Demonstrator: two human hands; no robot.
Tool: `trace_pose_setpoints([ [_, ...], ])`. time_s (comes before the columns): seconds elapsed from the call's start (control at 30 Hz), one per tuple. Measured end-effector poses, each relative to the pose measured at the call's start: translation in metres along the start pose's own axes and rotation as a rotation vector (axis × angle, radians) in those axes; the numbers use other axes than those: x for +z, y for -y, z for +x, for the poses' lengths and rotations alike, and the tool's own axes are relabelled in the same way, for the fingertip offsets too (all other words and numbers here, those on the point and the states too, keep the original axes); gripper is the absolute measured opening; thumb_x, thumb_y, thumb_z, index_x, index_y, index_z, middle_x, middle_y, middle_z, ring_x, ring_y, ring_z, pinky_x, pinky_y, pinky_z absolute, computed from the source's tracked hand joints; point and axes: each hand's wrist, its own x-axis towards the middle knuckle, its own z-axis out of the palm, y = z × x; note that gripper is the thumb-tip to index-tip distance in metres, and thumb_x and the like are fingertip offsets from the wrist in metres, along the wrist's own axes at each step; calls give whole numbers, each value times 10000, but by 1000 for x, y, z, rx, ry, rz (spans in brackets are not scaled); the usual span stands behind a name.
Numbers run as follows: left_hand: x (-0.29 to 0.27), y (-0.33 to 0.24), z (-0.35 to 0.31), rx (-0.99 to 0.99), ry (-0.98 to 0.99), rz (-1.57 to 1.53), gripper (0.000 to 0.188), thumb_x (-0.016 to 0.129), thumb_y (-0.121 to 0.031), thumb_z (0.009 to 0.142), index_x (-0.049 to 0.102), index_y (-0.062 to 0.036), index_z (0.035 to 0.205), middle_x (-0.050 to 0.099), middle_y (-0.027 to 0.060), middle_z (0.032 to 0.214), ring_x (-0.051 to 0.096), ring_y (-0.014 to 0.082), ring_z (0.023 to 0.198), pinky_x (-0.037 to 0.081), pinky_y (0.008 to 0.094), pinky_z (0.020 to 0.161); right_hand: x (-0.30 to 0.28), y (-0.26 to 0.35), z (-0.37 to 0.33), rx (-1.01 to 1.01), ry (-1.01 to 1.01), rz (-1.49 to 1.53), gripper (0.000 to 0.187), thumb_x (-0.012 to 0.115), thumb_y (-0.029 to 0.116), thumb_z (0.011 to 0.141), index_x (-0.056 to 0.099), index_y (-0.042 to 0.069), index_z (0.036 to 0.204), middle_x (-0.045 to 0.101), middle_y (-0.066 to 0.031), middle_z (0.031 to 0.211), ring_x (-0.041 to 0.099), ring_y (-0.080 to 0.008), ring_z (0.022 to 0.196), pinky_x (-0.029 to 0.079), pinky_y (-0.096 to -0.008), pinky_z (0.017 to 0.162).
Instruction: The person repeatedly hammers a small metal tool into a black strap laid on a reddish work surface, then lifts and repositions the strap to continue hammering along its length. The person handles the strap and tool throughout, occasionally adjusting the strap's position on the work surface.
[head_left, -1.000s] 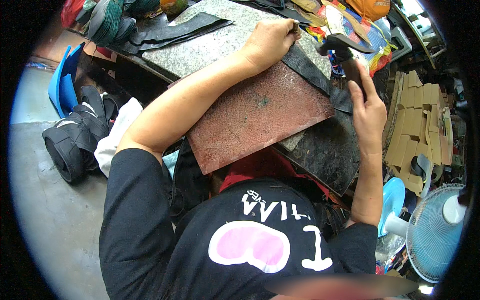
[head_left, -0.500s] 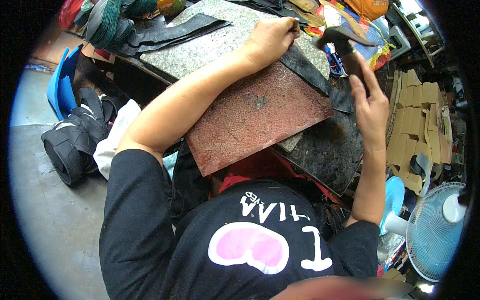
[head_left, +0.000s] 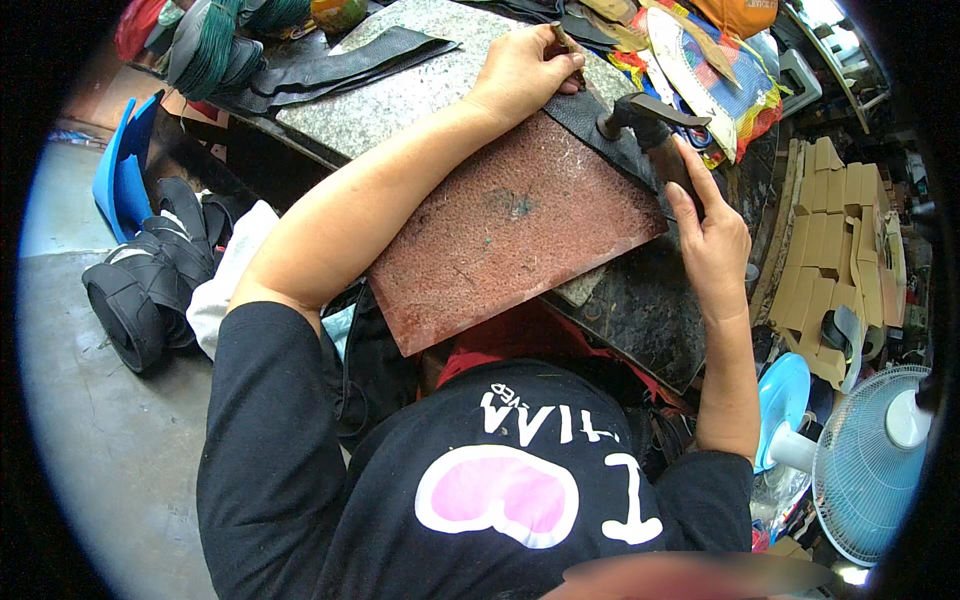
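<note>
My left hand [head_left: 522, 76] is closed around a thin, brass-coloured punch-like tool [head_left: 566, 42], held over a black leather strip [head_left: 610, 132]. Its lower tip is hidden by my fingers. The strip lies along the far right edge of a reddish-brown board [head_left: 500, 235]. In my right hand [head_left: 716, 245] is a hammer [head_left: 662, 150], gripped by its dark handle with the index finger stretched along it. The hammer head is over the strip, to the right of the punch and apart from it.
Beneath the board is a speckled grey stone slab [head_left: 350, 118] on a dark worktable [head_left: 650, 310]. More black leather strips [head_left: 350, 62] lie at the far left, by green cord bundles [head_left: 205, 55]. Cardboard pieces [head_left: 820, 250] and a fan [head_left: 870, 460] stand at the right.
The hammer has come down and left toward the strip, and my right hand has moved left with it. My left hand has shifted slightly left, and the punch now shows more clearly.
</note>
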Motion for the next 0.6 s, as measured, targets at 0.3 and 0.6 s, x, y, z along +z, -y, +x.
trace_pose_setpoints([
  [0.3, -8, -14, -1, 289, 88, 280, 183, 689, -153, 873, 684, -4, 981, 710, 165, 801, 718, 267, 710, 561, 354, 666, -38, 28, 32, -124, -178, 182, 402, 659, 190, 958, 613, 159, 1356, 677, -80, 1271, 664, -148, 1083, 541, -308, 824],
  [0.6, 3, -31, -8, 499, 66, 580, 153, 668, -176, 898, 660, -33, 952, 666, 183, 817, 677, 343, 763, 530, 399, 695, -32, 22, 38, 25, -48, 231, 437, 624, 256, 976, 555, 204, 1404, 704, -118, 1111, 685, -198, 937, 518, -321, 802],
])
